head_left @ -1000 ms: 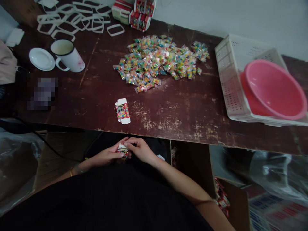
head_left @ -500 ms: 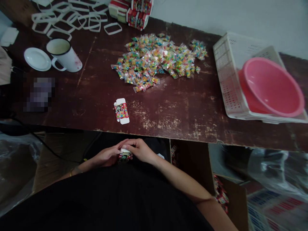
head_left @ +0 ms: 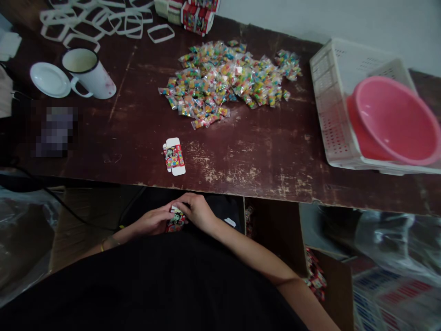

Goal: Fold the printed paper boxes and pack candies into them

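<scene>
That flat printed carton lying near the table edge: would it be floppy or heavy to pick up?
The flat carton looks like thin card, so probably light and bendy. Lying flush on the table, it may be fiddly to lift and would likely slide rather than roll.

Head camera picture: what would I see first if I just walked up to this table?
Probably the big heap of colourful candy packets in the middle of the dark wooden table, and the pink plastic bowl sitting in a white basket at the right. Nearer, below the table edge, the left hand and right hand hold a small printed box together, and a flat one like it lies on the table just above them.
</scene>
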`<state>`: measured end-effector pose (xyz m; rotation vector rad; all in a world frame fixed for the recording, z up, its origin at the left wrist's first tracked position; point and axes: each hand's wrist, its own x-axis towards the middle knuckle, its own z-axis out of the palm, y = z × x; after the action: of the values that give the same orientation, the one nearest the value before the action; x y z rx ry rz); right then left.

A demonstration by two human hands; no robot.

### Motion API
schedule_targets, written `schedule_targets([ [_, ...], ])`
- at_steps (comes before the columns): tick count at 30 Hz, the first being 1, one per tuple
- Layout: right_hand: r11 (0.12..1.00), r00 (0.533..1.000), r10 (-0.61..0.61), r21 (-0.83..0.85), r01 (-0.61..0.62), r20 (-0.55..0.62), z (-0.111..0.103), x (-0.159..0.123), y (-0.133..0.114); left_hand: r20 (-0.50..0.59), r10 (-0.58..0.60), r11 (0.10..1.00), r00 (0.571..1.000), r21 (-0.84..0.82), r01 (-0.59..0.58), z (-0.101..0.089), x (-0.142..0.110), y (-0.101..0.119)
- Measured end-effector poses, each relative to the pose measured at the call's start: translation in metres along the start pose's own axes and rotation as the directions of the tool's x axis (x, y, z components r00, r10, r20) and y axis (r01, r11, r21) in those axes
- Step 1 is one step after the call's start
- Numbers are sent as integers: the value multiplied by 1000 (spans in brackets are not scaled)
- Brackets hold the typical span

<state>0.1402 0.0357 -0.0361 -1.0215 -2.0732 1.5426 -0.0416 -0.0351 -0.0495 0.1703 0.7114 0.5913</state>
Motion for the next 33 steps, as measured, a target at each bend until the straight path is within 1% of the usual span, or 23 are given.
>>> schedule_targets([
  [4, 987, 987, -158, -36, 159, 16, 0, -12, -2, -51, 8, 1000, 999, 14, -8, -4, -3, -3],
  [7, 987, 987, -158, -40, 158, 8, 5, -27, -6, -61, -9, 997, 998, 74, 13, 1, -6, -2],
  [9, 987, 988, -151, -46, 153, 44, 5, -30, -9, -81, 27, 987, 996, 159, -14, 6, -6, 2],
  [11, 981, 973, -187, -19, 192, 134, -6, -21, -10, -107, 119, 934, 987, 350, -75, 10, -5, 11],
  [12, 977, 965, -209, -8, 213, 160, -17, -10, -9, -113, 170, 875, 979, 474, -98, 10, -6, 18],
  [13, 973, 963, -225, -16, 230, 151, -33, 4, -5, -103, 208, 790, 973, 604, -105, 10, -7, 26],
  [14, 970, 969, -229, -59, 235, 95, -52, 22, -1, -86, 224, 693, 971, 714, -97, 9, -10, 34],
  [15, 966, 975, -221, -140, 218, -8, -74, 43, 5, -82, 238, 613, 968, 786, -84, 8, -13, 42],
  [16, 954, 967, -211, -244, 172, -143, -99, 65, 11, -71, 231, 531, 970, 845, -65, 6, -18, 49],
  [17, 930, 937, -207, -354, 98, -283, -124, 88, 17, -63, 211, 446, 976, 894, -39, 4, -24, 54],
  [18, 894, 899, -203, -447, 10, -387, -147, 110, 22, -73, 187, 372, 980, 928, -2, 1, -30, 58],
  [19, 851, 875, -206, -522, -61, -438, -166, 129, 28, -93, 164, 318, 982, 948, 37, -1, -36, 60],
  [20, 805, 868, -213, -584, -104, -448, -181, 144, 33, -109, 134, 278, 985, 958, 68, -3, -41, 60],
  [21, 767, 878, -220, -632, -114, -425, -189, 154, 38, -116, 98, 248, 988, 965, 89, -5, -46, 60],
  [22, 738, 894, -229, -668, -100, -386, -192, 158, 43, -111, 67, 238, 992, 967, 92, -6, -49, 59],
  [23, 718, 908, -238, -692, -75, -345, -190, 158, 49, -98, 52, 245, 994, 966, 83, -6, -52, 59],
  [24, 710, 914, -248, -703, -55, -322, -184, 152, 54, -84, 61, 273, 995, 960, 64, -5, -53, 60],
  [25, 711, 909, -258, -702, -52, -328, -176, 142, 60, -80, 97, 328, 992, 944, 44, -4, -53, 62],
  [27, 731, 873, -268, -677, -91, -407, -157, 114, 72, -135, 196, 514, 971, 858, 15, 0, -50, 67],
  [29, 780, 829, -244, -610, -140, -503, -141, 82, 80, -196, 228, 710, 954, 704, -25, 8, -41, 73],
  [30, 807, 814, -219, -568, -159, -538, -136, 67, 81, -202, 224, 786, 953, 616, -54, 13, -34, 75],
  [31, 830, 807, -189, -530, -174, -560, -131, 53, 79, -176, 231, 831, 957, 548, -100, 18, -25, 76],
  [33, 864, 798, -129, -462, -201, -589, -122, 32, 69, -116, 313, 850, 943, 477, -224, 29, -3, 76],
])
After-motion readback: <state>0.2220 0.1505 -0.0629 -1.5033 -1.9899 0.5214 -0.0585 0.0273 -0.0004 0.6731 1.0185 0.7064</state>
